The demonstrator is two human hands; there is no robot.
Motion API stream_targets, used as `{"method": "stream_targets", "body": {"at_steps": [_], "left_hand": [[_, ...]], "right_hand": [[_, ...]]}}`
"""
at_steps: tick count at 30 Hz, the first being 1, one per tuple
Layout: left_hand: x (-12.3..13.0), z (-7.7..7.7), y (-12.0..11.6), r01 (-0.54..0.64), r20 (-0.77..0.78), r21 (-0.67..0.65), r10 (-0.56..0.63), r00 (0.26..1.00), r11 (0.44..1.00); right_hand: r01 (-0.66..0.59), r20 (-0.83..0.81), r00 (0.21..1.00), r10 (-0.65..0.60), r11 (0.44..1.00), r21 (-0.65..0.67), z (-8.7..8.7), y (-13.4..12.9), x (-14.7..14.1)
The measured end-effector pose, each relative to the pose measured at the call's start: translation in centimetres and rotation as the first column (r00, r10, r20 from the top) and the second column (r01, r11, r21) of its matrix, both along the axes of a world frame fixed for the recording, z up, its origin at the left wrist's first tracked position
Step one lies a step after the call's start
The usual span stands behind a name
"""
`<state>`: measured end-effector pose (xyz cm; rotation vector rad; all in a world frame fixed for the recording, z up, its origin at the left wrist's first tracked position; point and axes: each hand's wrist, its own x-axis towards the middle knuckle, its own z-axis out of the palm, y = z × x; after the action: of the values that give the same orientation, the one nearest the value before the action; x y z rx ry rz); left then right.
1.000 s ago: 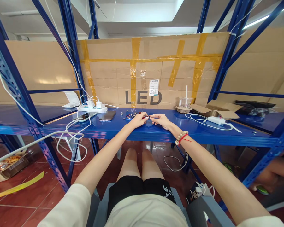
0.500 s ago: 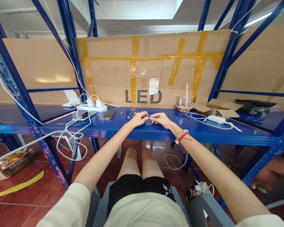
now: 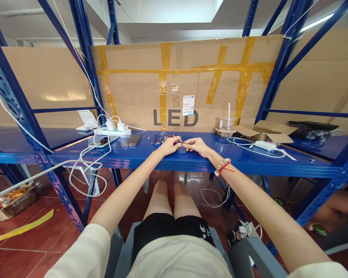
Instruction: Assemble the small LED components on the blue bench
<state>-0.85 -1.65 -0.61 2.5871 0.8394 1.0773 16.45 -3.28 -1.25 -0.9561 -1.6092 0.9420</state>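
Your left hand and your right hand are close together over the blue table, and the fingers of both are pinched on a tiny dark thing between them, too small for me to tell what it is. A little pile of small shiny bits lies on the table just beside your left hand, on the side away from your right hand. Farther to the left are a phone and a white power strip, and a white cable lies curled well to the right.
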Motion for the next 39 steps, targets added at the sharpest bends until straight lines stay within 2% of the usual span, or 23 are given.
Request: {"method": "stream_targets", "body": {"at_steps": [12, 20, 24, 39], "left_hand": [[0.10, 0.07, -0.20, -0.020, 0.022, -0.008, 0.020, 1.000, 1.000], [0.11, 0.52, -0.71, -0.011, -0.023, 0.027, 0.012, 1.000, 1.000], [0.12, 0.55, -0.56, -0.027, -0.027, 0.061, 0.028, 0.999, 0.998], [0.35, 0.37, -0.10, -0.039, -0.007, 0.062, 0.039, 0.999, 0.997]], "right_hand": [[-0.005, -0.001, 1.000, 0.005, 1.000, -0.004, 0.03, 0.21, 0.06], [0.000, -0.014, 1.000, 0.000, 1.000, -0.015, -0.16, 0.59, 0.16], [-0.006, -0.001, 1.000, 0.006, 1.000, -0.024, -0.16, 0.67, 0.25], [0.014, -0.030, 0.999, -0.016, 0.997, -0.077, 0.06, 0.64, 0.08]]}}
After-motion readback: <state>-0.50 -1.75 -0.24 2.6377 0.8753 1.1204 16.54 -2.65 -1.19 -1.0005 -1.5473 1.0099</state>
